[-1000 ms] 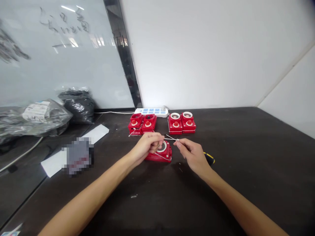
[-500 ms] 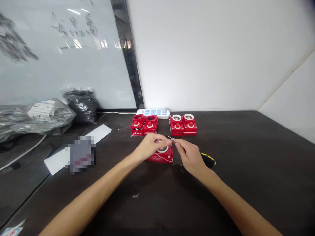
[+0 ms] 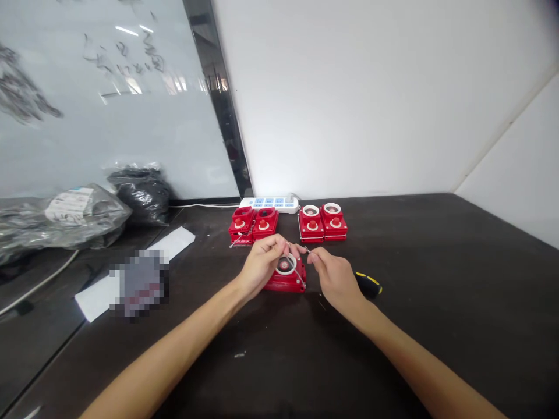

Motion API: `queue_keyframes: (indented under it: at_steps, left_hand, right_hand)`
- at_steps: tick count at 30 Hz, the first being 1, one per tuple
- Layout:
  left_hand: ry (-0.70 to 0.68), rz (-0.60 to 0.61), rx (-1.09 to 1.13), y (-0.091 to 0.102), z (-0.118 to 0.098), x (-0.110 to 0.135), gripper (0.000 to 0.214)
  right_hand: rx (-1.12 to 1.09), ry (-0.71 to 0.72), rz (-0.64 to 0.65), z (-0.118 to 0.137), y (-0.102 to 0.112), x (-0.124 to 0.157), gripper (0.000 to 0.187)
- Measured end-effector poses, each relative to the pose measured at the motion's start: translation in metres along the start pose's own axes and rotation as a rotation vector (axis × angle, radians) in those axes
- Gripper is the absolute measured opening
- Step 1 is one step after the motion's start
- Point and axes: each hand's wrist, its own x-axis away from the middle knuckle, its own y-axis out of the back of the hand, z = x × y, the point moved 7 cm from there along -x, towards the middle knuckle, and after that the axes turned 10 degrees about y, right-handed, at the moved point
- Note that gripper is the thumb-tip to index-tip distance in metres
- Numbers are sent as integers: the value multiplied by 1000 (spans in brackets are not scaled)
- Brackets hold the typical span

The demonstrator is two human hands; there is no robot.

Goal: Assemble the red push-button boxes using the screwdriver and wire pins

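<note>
One pale scrap (image 3: 240, 354) on the dark tabletop (image 3: 297, 366), nearest of all. Beyond it, left hand (image 3: 262, 263) with thumb and fingertips closed on a thin whitish cord (image 3: 296, 270), just over a red unit (image 3: 283, 285) lying between both hands. Right hand (image 3: 337, 276) beside it, in a tight pinch of thumb and forefinger; impossible to tell whether on the cord's end or on another small piece. Just right of that hand, a black-and-yellow handle (image 3: 369, 284), ungripped. Seemingly only partway along at the red unit: large white ring in place, cord attached but loose at the fingers, apparently yet to be secured. Farther back, a right-hand pair (image 3: 323, 226) of similar units with large white rings and cords close along the sides, probably finished. Beside them, a left-hand pair (image 3: 253, 226) without large rings, one with a trailing cord end, probably less complete. Behind these, a power strip (image 3: 268, 203) near the white wall (image 3: 349, 116).
</note>
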Motion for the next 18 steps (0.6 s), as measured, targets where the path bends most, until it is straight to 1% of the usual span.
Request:
queue_keyframes:
  at_steps: [2, 5, 9, 11, 15, 18]
  left_hand:
    - [7, -17, 41, 1, 2, -1, 32]
    - [48, -43, 68, 2, 6, -3, 35]
    - [72, -18, 87, -2, 6, 0, 33]
    - [58, -21, 81, -3, 5, 3, 32]
    - [-5, -73, 6, -4, 6, 8, 30]
    - [-30, -73, -18, -6, 9, 10, 29]
  right_hand:
    - [13, 1, 8, 2, 1, 0, 33]
    - [-1, 20, 71, 7, -1, -1, 33]
    - [0, 45, 138, 11, -6, -3, 33]
    - [42, 35, 164, 11, -8, -5, 33]
    - [168, -3, 214, 9, -9, -6, 32]
    - [223, -25, 240, 8, -9, -6, 31]
